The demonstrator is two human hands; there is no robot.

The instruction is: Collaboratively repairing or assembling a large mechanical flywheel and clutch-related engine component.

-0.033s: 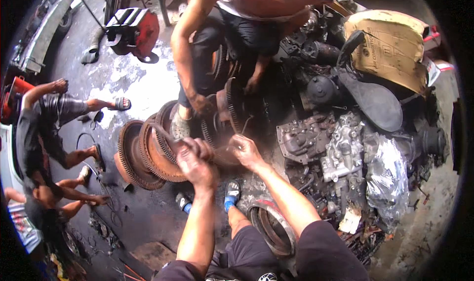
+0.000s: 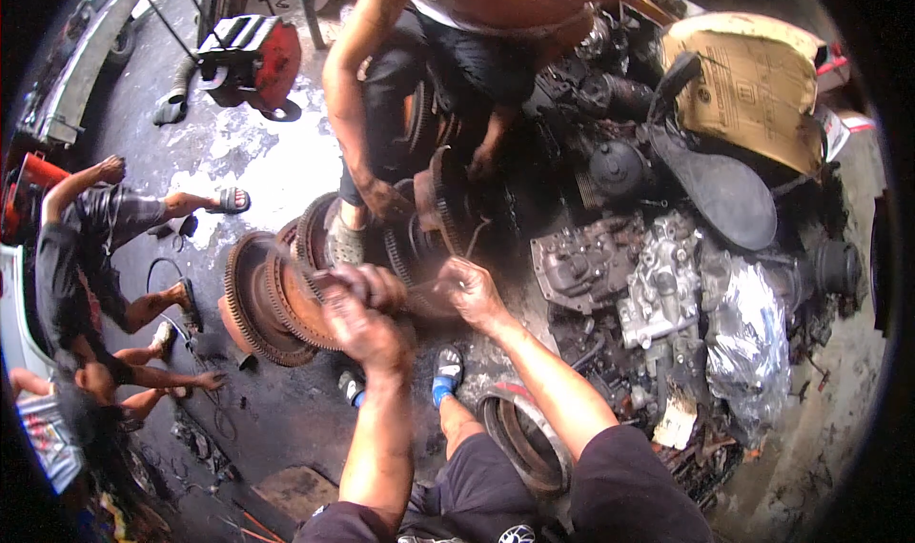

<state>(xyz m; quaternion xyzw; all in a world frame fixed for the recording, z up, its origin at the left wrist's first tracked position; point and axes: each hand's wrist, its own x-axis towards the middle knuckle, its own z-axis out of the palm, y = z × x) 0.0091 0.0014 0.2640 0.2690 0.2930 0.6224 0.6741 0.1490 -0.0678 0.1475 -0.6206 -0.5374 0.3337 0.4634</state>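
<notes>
Left hand (image 2: 370, 322): fingers curled, motion-blurred; whether they grip anything cannot be told. Right hand (image 2: 475, 295): thumb and fingertips drawn together; a thin bent rod (image 2: 473, 238) shows just above, grip unconfirmed. Rusty toothed flywheels (image 2: 250, 300) lie overlapping beyond the left hand. Farther out, a co-worker's hand (image 2: 389, 200) is beside an upright toothed wheel (image 2: 435, 203). Grimy metal housing (image 2: 586, 265) sits rightward.
</notes>
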